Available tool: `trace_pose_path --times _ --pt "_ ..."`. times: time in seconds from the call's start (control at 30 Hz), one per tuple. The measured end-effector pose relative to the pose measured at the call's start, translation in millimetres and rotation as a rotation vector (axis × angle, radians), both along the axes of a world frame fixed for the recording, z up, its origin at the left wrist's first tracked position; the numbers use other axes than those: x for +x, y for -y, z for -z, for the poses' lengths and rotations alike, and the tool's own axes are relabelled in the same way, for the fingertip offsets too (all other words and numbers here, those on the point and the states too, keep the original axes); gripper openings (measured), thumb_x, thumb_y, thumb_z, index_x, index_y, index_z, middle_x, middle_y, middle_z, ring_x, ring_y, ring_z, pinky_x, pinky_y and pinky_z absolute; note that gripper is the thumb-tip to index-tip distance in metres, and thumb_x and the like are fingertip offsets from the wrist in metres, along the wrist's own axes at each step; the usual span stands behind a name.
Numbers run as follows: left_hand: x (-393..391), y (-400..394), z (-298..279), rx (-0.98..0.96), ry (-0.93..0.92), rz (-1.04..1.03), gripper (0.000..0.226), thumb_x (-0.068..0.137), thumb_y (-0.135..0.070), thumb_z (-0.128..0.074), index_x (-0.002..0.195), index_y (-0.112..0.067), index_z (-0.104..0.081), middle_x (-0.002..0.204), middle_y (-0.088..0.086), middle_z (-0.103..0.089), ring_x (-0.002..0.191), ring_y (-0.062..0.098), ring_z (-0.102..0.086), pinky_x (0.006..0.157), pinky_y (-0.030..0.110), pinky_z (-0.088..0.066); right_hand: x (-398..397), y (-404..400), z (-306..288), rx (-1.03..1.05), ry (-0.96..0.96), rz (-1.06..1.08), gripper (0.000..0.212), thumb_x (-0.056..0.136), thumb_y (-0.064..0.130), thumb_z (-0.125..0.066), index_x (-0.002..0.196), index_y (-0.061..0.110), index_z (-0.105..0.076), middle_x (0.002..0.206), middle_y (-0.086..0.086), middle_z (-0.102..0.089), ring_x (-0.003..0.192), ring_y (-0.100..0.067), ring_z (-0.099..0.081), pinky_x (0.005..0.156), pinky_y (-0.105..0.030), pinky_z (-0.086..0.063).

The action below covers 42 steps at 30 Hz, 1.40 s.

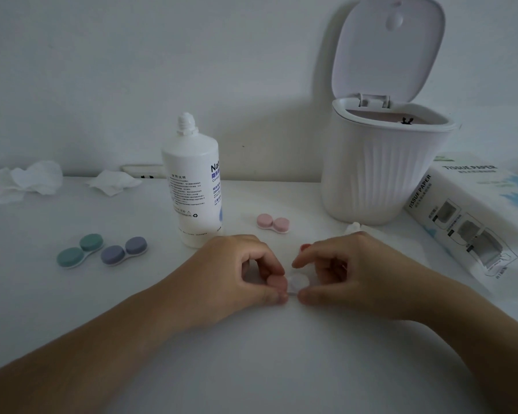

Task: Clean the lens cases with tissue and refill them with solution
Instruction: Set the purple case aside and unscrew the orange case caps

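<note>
A lens case [296,282] lies on the white table between my hands, its left well closed by a pink cap [277,282] and its right well uncapped and whitish. My left hand [240,270] pinches the pink-capped side. My right hand [341,270] holds the case's right end between thumb and fingers. The white solution bottle [193,186] stands behind my left hand without its cap. A pink lens case [273,223], a green lens case [80,250] and a purple lens case [124,251] lie shut on the table.
A white ribbed bin [380,171] with its lid up stands at the back right. A tissue paper pack [473,213] lies beside it. Crumpled tissues [27,180] and another tissue [114,181] lie at the back left. A small white object [353,227] shows behind my right hand.
</note>
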State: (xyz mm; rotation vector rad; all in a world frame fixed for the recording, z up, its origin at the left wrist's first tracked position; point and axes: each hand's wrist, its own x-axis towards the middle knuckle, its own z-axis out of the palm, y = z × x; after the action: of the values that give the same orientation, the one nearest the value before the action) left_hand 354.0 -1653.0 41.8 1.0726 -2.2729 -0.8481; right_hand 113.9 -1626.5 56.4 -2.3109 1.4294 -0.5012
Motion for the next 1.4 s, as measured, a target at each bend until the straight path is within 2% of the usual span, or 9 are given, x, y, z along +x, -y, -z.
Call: trace_pose_path --times 0.2,0.47,0.6,0.7,0.87,1.0,1.2,1.3,1.4 --pt "1 0 -2 -0.018 0.055 0.045 0.03 0.075 -0.041 -0.083 0.104 -0.043 -0.072 0.096 -0.028 -0.06 0.069 -0.007 -0.054 0.065 0.008 -0.039 0 2 6 0.057 0.048 -0.008 0.021 0.081 0.043 -0.077 0.1 0.034 -0.072 0.065 0.016 -0.056 0.056 -0.001 -0.049 0.057 -0.013 -0.04" --pt "-8 -7 3 -0.06 0.05 -0.065 0.015 0.077 -0.031 -0.084 0.088 -0.036 -0.074 0.097 -0.028 -0.06 0.076 -0.011 -0.054 0.067 0.006 -0.038 1 2 9 0.09 0.132 0.026 0.019 0.078 0.043 -0.079 0.092 0.031 -0.073 0.062 0.015 -0.057 0.055 0.0 -0.05 0.059 -0.013 -0.041" --pt "-11 -10 6 -0.103 0.044 -0.148 0.014 0.074 -0.04 -0.083 0.08 -0.036 -0.071 0.094 -0.025 -0.06 0.079 -0.007 -0.055 0.068 0.009 -0.039 4 1 9 0.093 0.153 0.031 0.024 0.074 0.048 -0.078 0.085 0.028 -0.073 0.06 0.015 -0.059 0.054 0.0 -0.05 0.059 -0.023 -0.046" --pt "-8 -10 6 -0.105 0.042 -0.134 0.019 0.071 -0.048 -0.082 0.08 -0.036 -0.07 0.092 -0.023 -0.061 0.076 -0.007 -0.055 0.066 0.009 -0.039 4 1 7 0.093 0.146 0.033 0.021 0.075 0.043 -0.08 0.085 0.026 -0.074 0.062 0.013 -0.06 0.054 0.0 -0.051 0.058 -0.02 -0.044" --pt "-2 -9 2 -0.066 0.065 -0.086 0.051 0.053 -0.072 -0.075 0.095 -0.045 -0.06 0.095 -0.033 -0.056 0.069 -0.007 -0.053 0.063 0.008 -0.04 3 -1 3 0.102 0.122 0.005 0.016 0.079 0.04 -0.081 0.09 0.03 -0.075 0.063 0.014 -0.06 0.055 -0.001 -0.051 0.056 -0.015 -0.042" --pt "5 -10 -2 -0.05 0.017 -0.031 0.042 0.068 -0.058 -0.07 0.109 -0.054 -0.063 0.08 -0.021 -0.065 0.065 0.005 -0.057 0.061 0.007 -0.041 3 -1 3 0.116 0.125 0.004 0.015 0.079 0.04 -0.081 0.091 0.031 -0.075 0.062 0.015 -0.058 0.055 -0.001 -0.05 0.058 -0.021 -0.043" --pt "-1 -11 0 -0.15 -0.001 -0.057 0.024 0.077 -0.042 -0.077 0.1 -0.044 -0.07 0.094 -0.027 -0.068 0.059 0.011 -0.053 0.055 0.011 -0.04 3 -1 3 0.119 0.128 -0.001 0.016 0.079 0.04 -0.081 0.091 0.032 -0.075 0.061 0.014 -0.057 0.054 -0.001 -0.049 0.057 -0.02 -0.041" --pt "0 -9 -2 -0.169 0.04 -0.09 0.037 0.068 -0.056 -0.079 0.103 -0.046 -0.069 0.099 -0.027 -0.063 0.067 0.008 -0.052 0.058 0.012 -0.04 2 0 3 0.12 0.14 -0.01 0.014 0.079 0.04 -0.081 0.09 0.033 -0.075 0.064 0.007 -0.06 0.054 -0.001 -0.049 0.056 -0.018 -0.04" --pt "0 -12 -3 -0.17 0.023 -0.076 0.028 0.079 -0.039 -0.08 0.105 -0.044 -0.071 0.095 -0.038 -0.063 0.077 0.008 -0.057 0.065 0.006 -0.041 2 0 4 0.133 0.151 -0.013 0.013 0.079 0.037 -0.081 0.09 0.032 -0.075 0.06 0.014 -0.056 0.053 -0.001 -0.048 0.059 -0.022 -0.044"
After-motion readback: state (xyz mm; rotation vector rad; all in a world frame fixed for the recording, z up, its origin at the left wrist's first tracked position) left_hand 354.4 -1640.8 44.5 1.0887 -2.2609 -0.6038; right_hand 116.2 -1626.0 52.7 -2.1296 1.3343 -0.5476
